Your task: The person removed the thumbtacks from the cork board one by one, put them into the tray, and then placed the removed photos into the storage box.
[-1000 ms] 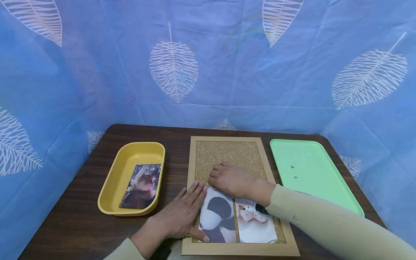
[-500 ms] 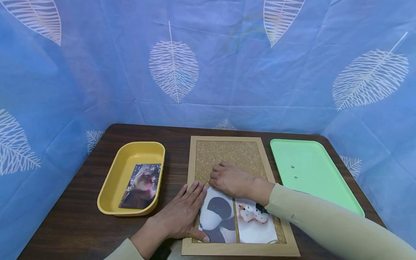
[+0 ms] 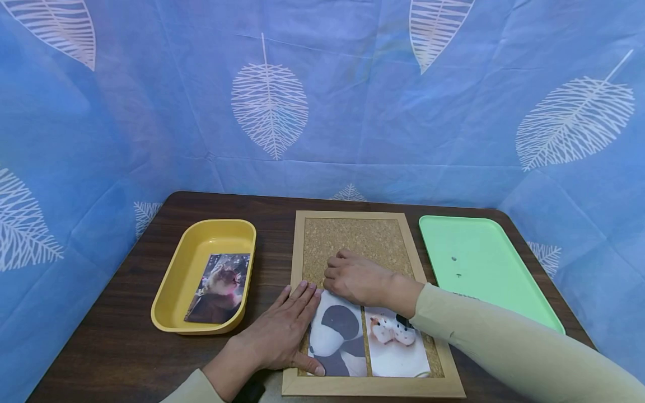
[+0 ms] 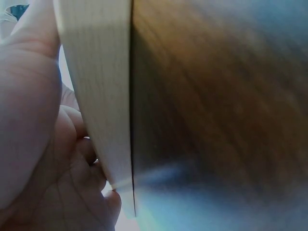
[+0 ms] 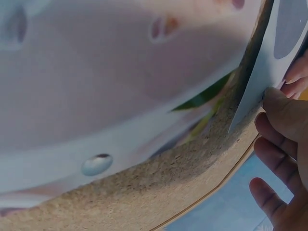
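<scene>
A wood-framed cork board [image 3: 353,235] lies on the table, with two photos side by side on its near half. My left hand [image 3: 284,330] is spread over the frame's left side, its fingers and thumb resting at the left edge of the panda photo [image 3: 335,336]. My right hand [image 3: 360,277] has its fingers curled at that photo's top edge; in the right wrist view the thumb [image 5: 284,108] presses there. I cannot tell whether a tack is under it. The other photo [image 3: 398,355], of white and orange animals, carries a silver thumbtack [image 5: 97,164] near its edge.
To the left, a yellow tray [image 3: 173,280] holds a photo of a furry animal [image 3: 219,288]. A green tray [image 3: 484,246] stands on the right, with a few small tacks [image 3: 454,258] on it; the right forearm crosses over its near part. Blue leaf-patterned cloth hangs behind the table.
Both hands keep nearly the same places. The right wrist and forearm have shifted very slightly, while the board, photos and trays stay put.
</scene>
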The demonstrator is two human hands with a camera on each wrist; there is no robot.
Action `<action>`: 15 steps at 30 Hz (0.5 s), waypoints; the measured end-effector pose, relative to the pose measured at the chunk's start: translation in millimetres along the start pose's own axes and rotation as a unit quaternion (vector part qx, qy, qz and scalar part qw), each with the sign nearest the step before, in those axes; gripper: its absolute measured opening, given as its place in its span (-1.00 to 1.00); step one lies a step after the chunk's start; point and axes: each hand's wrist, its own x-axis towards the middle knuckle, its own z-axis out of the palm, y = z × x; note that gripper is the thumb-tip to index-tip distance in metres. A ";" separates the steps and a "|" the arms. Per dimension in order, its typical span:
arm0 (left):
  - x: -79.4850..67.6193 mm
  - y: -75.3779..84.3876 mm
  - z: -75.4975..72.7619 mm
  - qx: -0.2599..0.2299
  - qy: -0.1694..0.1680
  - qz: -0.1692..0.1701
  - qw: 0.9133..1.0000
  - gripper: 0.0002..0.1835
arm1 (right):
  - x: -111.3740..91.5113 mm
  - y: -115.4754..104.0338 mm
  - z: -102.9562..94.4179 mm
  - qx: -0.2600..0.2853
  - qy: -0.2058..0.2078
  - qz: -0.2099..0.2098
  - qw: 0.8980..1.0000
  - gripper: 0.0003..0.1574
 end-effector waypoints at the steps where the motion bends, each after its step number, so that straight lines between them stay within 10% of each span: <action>1: 0.2 -0.2 0.1 0.000 0.000 0.001 1.000 0.43 | 0.2 0.0 0.1 -0.004 0.001 -0.002 1.000 -0.84; 15: 0.4 0.0 0.5 0.002 0.001 0.002 1.000 0.42 | 1.9 -0.8 -5.4 -0.043 -0.016 -0.021 0.999 -0.82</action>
